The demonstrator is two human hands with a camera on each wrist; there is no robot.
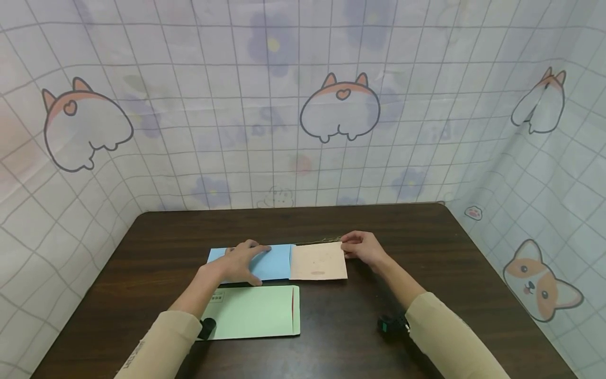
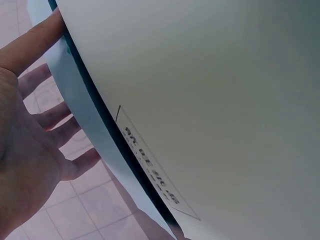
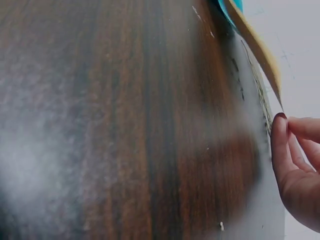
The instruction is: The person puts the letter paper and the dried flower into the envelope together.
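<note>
A light blue paper folder [image 1: 279,263] lies flat on the dark table. From its right side extends a beige paper sheet [image 1: 319,261] with a small faint oval mark near its front edge. My left hand [image 1: 236,263] rests on the blue folder with its fingers spread, the thumb toward the front edge. At the beige sheet's right edge, my right hand [image 1: 363,248] pinches the paper between thumb and fingers. In the right wrist view that sheet [image 3: 260,50] rises narrow above the fingertips. A green paper folder [image 1: 255,313] with a printed label lies in front of the blue one.
The dark wood table [image 1: 393,226] backs onto a patterned white curtain [image 1: 265,158], which also hangs along both sides. A thin pale strand [image 3: 260,90] runs behind the beige sheet. A small black device [image 1: 390,323] sits by the right sleeve.
</note>
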